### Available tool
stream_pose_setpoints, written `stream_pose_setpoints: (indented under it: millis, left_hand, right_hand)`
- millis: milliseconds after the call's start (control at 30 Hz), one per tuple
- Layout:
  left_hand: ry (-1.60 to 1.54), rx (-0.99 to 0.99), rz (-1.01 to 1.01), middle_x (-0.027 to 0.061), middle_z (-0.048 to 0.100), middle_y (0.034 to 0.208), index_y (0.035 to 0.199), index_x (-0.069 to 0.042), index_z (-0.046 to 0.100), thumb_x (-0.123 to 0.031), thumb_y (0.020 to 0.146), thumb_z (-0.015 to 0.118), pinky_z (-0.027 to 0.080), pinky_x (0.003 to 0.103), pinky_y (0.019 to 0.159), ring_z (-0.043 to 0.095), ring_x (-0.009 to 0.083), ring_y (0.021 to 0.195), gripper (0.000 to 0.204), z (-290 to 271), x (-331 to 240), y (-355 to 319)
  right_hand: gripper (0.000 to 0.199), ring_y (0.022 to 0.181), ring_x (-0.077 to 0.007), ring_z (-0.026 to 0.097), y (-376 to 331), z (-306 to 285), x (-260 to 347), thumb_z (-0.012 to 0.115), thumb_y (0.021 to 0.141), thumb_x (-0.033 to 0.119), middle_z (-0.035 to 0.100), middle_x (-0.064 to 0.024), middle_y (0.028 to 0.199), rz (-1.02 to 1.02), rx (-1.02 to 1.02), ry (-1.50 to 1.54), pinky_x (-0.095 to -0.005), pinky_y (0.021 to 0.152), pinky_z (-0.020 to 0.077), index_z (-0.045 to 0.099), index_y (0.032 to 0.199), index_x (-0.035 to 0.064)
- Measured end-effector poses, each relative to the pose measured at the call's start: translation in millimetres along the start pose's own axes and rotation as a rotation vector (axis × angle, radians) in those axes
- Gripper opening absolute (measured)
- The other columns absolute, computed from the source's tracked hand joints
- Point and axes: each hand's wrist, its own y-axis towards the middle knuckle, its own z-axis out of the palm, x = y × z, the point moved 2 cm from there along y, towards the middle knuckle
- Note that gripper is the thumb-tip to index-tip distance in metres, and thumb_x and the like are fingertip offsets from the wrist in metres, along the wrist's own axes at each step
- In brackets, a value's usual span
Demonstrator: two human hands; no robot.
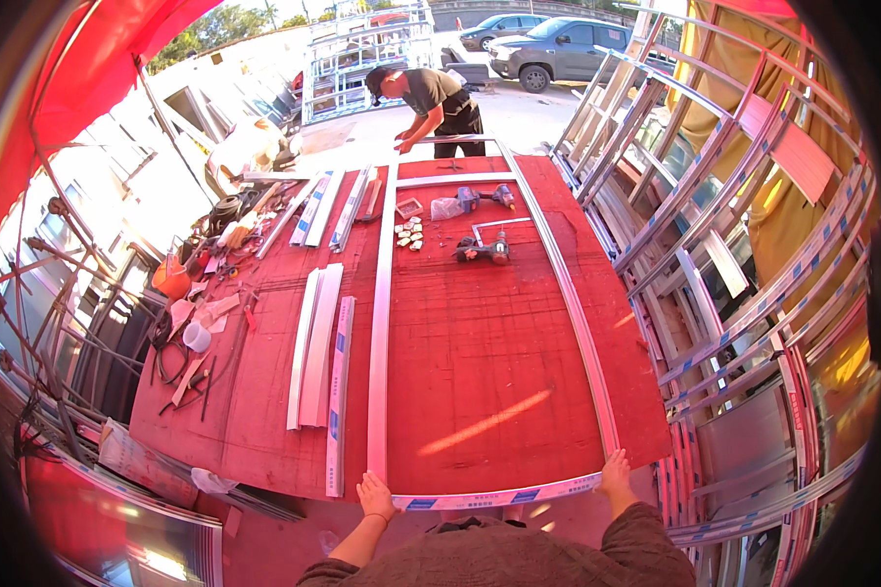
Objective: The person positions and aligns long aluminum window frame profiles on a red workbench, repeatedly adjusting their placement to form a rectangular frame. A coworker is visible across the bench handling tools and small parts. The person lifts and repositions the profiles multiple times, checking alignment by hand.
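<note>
Red tabletop fills the middle of the picture, wide enough, I judge, to bear the long metal frame. At bottom centre, my left hand and right hand touch the frame's near corners, seemingly to steady both sides; I cannot tell whether either clamps tight. Two drills lie within its outline, upper centre, probably for easy reach.

Left grip, right grip wide apart
</note>
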Motion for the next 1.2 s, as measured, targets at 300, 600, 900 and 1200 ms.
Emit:
stream_pose_setpoints:
  millis: [300, 600, 900, 1200]
  left_hand:
    - [-0.066, 0.101, -0.118, 0.0261, 0.028, 0.152, 0.148, 0.010, 0.007, -0.050, 0.040, 0.095, 0.022, 0.044, 0.118, 0.029, 0.0332, 0.143, 0.151, 11, -1, 7]
    - [-0.330, 0.277, -0.234, 0.0239, 0.035, 0.148, 0.148, 0.009, 0.010, -0.040, 0.052, 0.093, 0.020, 0.055, 0.115, 0.033, 0.0339, 0.140, 0.136, -22, -2, 33]
    - [-1.094, 0.032, -0.376, 0.0304, 0.047, 0.136, 0.138, 0.017, 0.030, -0.038, 0.068, 0.085, 0.040, 0.040, 0.105, 0.048, 0.0338, 0.129, 0.105, -95, 10, 86]
    - [-1.975, 0.183, -0.565, 0.0181, 0.047, 0.140, 0.142, -0.003, 0.038, -0.041, 0.089, 0.065, 0.034, 0.047, 0.108, 0.047, 0.0293, 0.128, 0.071, -100, -22, 93]
  right_hand:
    - [0.145, 0.135, -0.0350, 0.039, 7, 2, -8, 0.092, 0.046, 0.053, 0.025, -0.0276, 0.152, -0.001, 0.071, 0.078, -0.0418, 0.108, 0.0387, 0.011, 0.148, -0.0098]
    - [0.149, 0.136, -0.0385, 0.038, 14, -7, -11, 0.097, 0.042, 0.043, 0.025, -0.0294, 0.150, 0.024, 0.139, 0.191, -0.0403, 0.110, 0.0389, 0.005, 0.147, -0.0089]
    - [0.128, 0.138, -0.0431, 0.031, 7, -21, -20, 0.091, 0.057, 0.041, 0.026, -0.0350, 0.148, -0.181, 0.006, 0.292, -0.0429, 0.115, 0.0305, 0.015, 0.144, -0.0143]
    - [0.061, 0.139, -0.0360, 0.034, -73, -281, 153, 0.048, 0.101, 0.035, 0.038, -0.0237, 0.148, -0.585, -0.769, 1.058, -0.0430, 0.115, 0.0250, 0.037, 0.141, -0.0090]
